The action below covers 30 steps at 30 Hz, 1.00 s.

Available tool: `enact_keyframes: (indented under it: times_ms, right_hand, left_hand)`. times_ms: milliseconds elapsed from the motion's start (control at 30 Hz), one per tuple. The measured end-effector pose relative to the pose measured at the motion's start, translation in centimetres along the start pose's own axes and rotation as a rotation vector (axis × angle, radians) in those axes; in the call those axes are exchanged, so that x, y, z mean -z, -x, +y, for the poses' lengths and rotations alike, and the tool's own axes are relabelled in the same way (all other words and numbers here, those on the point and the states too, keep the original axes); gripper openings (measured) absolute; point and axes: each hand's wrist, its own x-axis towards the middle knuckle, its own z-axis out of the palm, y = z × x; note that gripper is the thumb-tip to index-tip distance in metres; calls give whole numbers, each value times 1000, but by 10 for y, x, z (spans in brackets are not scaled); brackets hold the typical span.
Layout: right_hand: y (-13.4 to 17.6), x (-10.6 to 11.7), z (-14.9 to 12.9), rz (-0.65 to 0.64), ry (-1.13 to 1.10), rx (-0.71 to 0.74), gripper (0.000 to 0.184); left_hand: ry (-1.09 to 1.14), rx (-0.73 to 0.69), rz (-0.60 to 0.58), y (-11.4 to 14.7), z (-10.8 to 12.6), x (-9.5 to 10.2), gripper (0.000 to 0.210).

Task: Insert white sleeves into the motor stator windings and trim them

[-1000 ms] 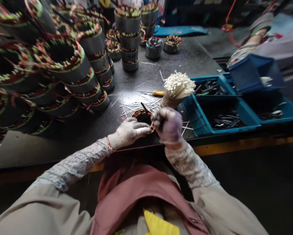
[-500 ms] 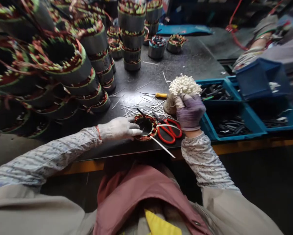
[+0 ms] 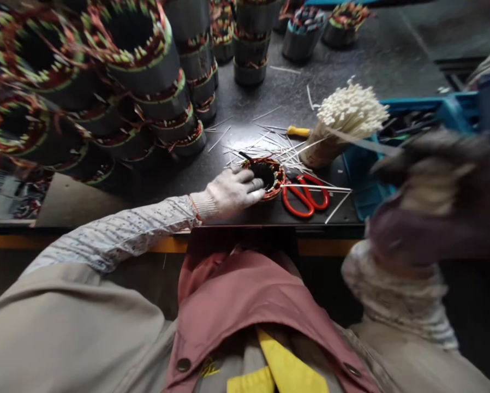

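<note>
My left hand (image 3: 233, 191), in a pale glove, grips the near left side of a small wire-wound stator (image 3: 278, 176) on the dark table. Its fingers curl over the rim, and a white tie cord (image 3: 316, 187) sticks out to the right from the windings. My right hand (image 3: 431, 191), in a purple-grey glove, is smeared by motion above the blue bins. A single white cord (image 3: 363, 143) runs to its fingers from the upright bundle of white cords (image 3: 349, 112). Red-handled scissors (image 3: 304, 199) lie just right of the stator.
Tall stacks of stators (image 3: 155, 93) fill the left and back left. Loose white cord pieces (image 3: 265, 144) and a yellow-handled tool (image 3: 298, 131) lie behind the stator. Blue bins (image 3: 357, 183) line the right side. Two single stators, one of them being this one (image 3: 304, 41), stand at the back.
My right hand has left the cord bundle and swung right, with one cord stretched toward it. My left hand stays on the stator. The view has shifted, showing the table lower on the right.
</note>
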Motion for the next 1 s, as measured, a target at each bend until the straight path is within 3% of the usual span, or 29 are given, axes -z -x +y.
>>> enact_keyframes:
  times_ms: [67, 100, 167, 267, 433, 800, 1000]
  right_hand:
    - [57, 8, -4, -112, -51, 75, 14]
    - [83, 12, -3, -301, -79, 49, 21]
    - [126, 19, 5, -454, -115, 47, 29]
    - [160, 23, 18, -513, -146, 41, 36]
    - [159, 20, 23, -531, -163, 54, 35]
    - [163, 12, 27, -472, -181, -139, 31]
    - [158, -1, 26, -409, -253, -165, 36]
  left_hand:
    - [30, 3, 9, -2, 3, -2, 23]
    - [61, 21, 7, -4, 3, -3, 22]
    - [124, 79, 14, -5, 5, -7, 25]
    - [172, 136, 62, -8, 7, -11, 26]
    - [177, 172, 80, -10, 12, -11, 24]
    - [147, 182, 61, -11, 11, -11, 34]
    - [155, 174, 75, -11, 10, -13, 34]
